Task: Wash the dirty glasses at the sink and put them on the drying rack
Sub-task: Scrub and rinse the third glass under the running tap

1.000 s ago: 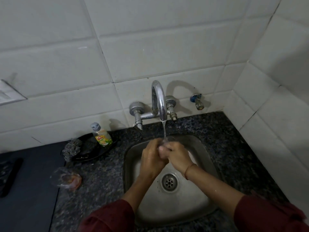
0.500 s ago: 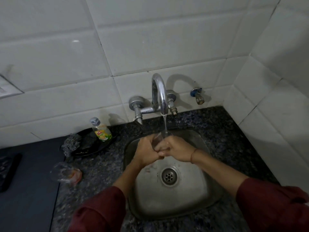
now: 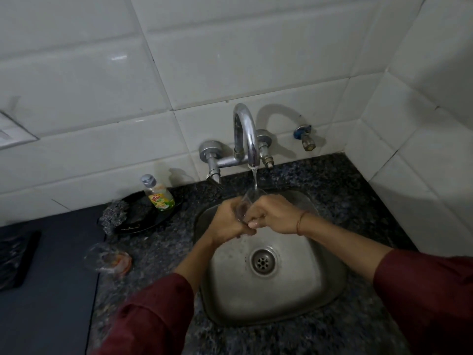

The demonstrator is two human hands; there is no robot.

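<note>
Glass (image 3: 252,197) | left hand (image 3: 227,220), right hand (image 3: 276,213): both grips curled round it | rim now raised into stream (image 3: 255,179)

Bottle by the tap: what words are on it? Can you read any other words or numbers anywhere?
"Vim": red letters on the bottle label, a bit blurry but readable.
Smaller print on the same label: too blurred to read.
No other words, numbers or signs can be seen.
</note>
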